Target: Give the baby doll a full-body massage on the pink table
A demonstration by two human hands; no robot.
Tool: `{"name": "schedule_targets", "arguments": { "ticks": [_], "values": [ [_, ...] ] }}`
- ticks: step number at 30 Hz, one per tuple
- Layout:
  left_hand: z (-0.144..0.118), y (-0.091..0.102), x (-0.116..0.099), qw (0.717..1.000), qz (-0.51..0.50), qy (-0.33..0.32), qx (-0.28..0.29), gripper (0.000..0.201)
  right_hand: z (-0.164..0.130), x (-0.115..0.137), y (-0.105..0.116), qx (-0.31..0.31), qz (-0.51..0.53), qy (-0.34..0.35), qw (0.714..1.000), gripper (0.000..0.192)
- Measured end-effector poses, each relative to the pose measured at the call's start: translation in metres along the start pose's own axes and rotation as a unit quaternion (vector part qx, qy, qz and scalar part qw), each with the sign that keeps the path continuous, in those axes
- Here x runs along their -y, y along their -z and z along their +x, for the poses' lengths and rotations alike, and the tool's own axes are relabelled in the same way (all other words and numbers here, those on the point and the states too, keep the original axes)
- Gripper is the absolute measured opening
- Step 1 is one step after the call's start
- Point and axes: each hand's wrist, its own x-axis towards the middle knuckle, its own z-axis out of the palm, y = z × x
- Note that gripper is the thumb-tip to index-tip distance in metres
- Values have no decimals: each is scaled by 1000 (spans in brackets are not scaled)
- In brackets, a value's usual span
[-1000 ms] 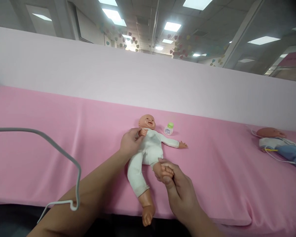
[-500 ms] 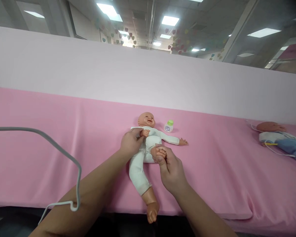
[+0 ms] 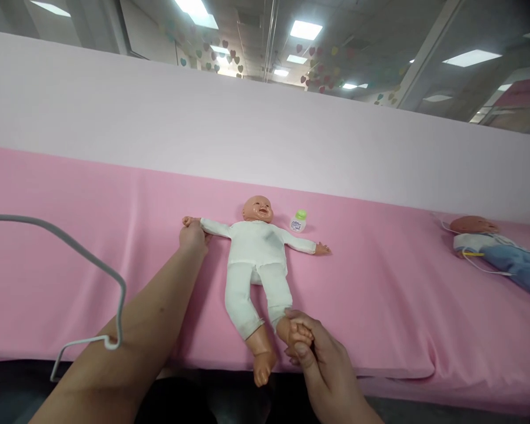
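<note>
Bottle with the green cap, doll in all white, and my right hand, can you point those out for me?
Bottle with the green cap (image 3: 298, 225): head view, on its label.
Doll in all white (image 3: 258, 252): head view, on its torso.
Right hand (image 3: 330, 366): head view, on the middle of the hand.

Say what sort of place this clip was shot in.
Possibly an infant-care training room: a baby doll in white and a second doll in blue lie on a long pink-covered surface, and heart decorations show above the pale wall behind.
</note>
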Motion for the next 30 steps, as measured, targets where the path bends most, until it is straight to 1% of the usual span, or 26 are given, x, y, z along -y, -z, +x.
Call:
{"name": "schedule_targets", "arguments": {
  "ticks": [2, 5, 6, 8, 10, 11, 13, 15, 17, 18, 19, 20, 23, 25, 27, 30],
  "values": [
    [2, 0, 1, 1000, 5, 4, -16, 8, -3, -3, -4, 0, -22, 13, 1000, 33],
    [-1, 1, 3, 1000, 15, -24, 5, 9, -5, -4, -8, -7, -40, 37, 999, 34],
    [-4, 1, 5, 999, 20, -43, 15, 10, -5, -3, -8, -11, -40, 40, 998, 34],
    [-13, 1, 8, 992, 56, -105, 32, 12, -5, -4, -7, -22, -36, 44, 998, 33],
    [-27, -1, 11, 972, 124, -194, 57, 15, -2, -4, -5, -39, -28, 46, 998, 31],
    [-35, -2, 13, 954, 163, -240, 80, 16, 1, -4, -4, -47, -22, 45, 998, 31],
    [-51, -4, 17, 906, 242, -318, 136, 18, 12, -3, -2, -55, -12, 40, 998, 31],
    [-66, -6, 21, 841, 329, -381, 197, 22, 29, -2, -1, -61, -10, 36, 997, 31],
    [-76, -7, 23, 769, 410, -425, 244, 24, 50, -1, -2, -75, -17, 35, 996, 33],
    [-80, -7, 24, 740, 438, -439, 262, 24, 60, -1, -2, -85, -22, 34, 996, 34],
    [-82, -7, 25, 720, 456, -446, 273, 22, 70, -1, -3, -94, -26, 33, 995, 36],
    [-83, -7, 25, 708, 467, -452, 278, 19, 79, -1, -5, -100, -30, 33, 994, 37],
    [-82, -6, 26, 687, 485, -462, 281, 17, 99, -4, -11, -101, -38, 38, 993, 38],
    [-80, -5, 27, 680, 491, -464, 284, 21, 107, -7, -15, -104, -42, 42, 993, 38],
    [-79, -5, 27, 681, 492, -460, 286, 25, 108, -9, -18, -103, -42, 42, 993, 37],
    [-78, -5, 26, 691, 482, -459, 282, 21, 97, -5, -14, -89, -23, 32, 995, 36]
  ]
}}
